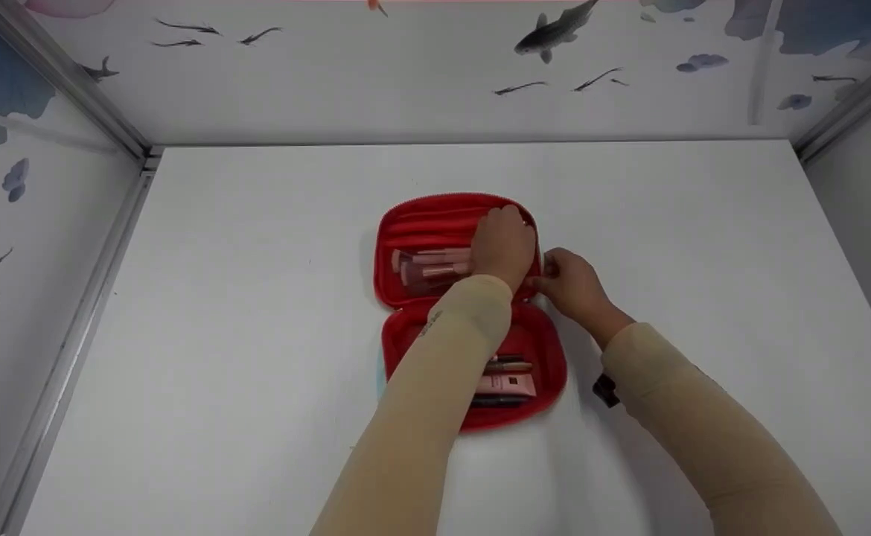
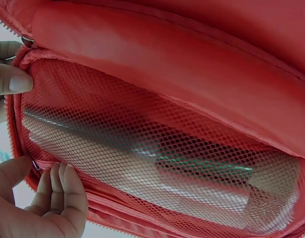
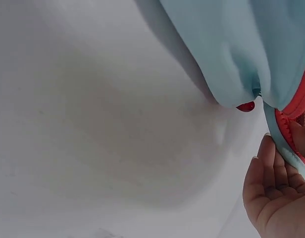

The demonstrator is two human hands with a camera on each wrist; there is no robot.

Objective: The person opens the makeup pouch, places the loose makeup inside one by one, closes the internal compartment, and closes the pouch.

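Note:
A cosmetic case [image 1: 403,320], red inside and pale blue outside, lies unfolded in the head view. Makeup brushes [image 1: 435,272] sit behind the red mesh pocket [image 2: 93,84] of its far half. At that pocket's right end, my left hand [image 1: 504,246] pinches the small zipper pull [image 2: 35,164], its fingers curled near the zip. My right hand [image 1: 573,283] grips the case's right rim beside it. In the right wrist view, the thumb is on the red inner side and the fingers are against the blue outside.
The near half holds a pink tube [image 1: 508,385] and several slim dark makeup sticks [image 1: 499,400], partly covered by my left sleeve. A small black object [image 1: 605,390] shows beside my right sleeve. Patterned panels [image 1: 406,82] enclose the white table [image 1: 242,313].

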